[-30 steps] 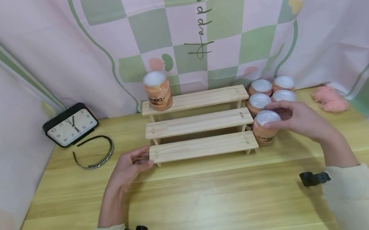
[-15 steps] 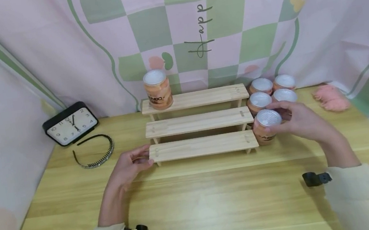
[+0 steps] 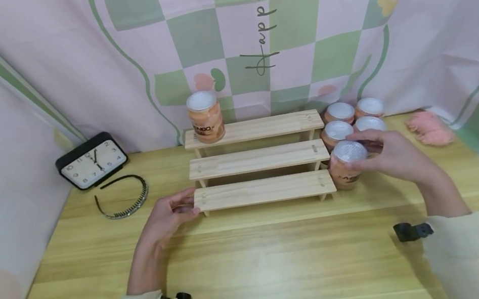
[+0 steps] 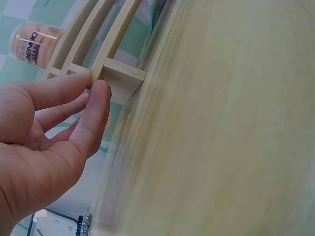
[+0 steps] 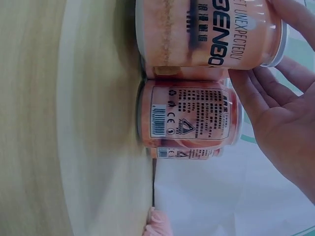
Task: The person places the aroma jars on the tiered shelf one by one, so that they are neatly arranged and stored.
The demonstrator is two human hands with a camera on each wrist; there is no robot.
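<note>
A three-step wooden rack (image 3: 263,190) stands on the table, its steps rising toward the back. My left hand (image 3: 171,218) pinches the left end of the lowest step between thumb and fingertips. At the rack's right side, my right hand (image 3: 389,154) grips an orange can (image 3: 344,178) with a silvery top, thumb and fingers around its upper rim. In the right wrist view that can (image 5: 192,32) shows black lettering. Several similar cans (image 5: 189,115) are grouped behind it, partly hidden. Another can (image 3: 207,123) stands upright on the left end of the top step.
On the left are a black-framed clock (image 3: 94,162) and a dark toothed headband (image 3: 142,196). A fluffy pink item (image 3: 430,127) lies at the back right. A patterned curtain (image 3: 250,30) hangs along the table's back edge. The wooden table (image 3: 265,268) extends in front of the rack.
The right hand and the gripped can have shifted very slightly to the right. The left hand stays at the rack's end, and the other cans have not moved.
</note>
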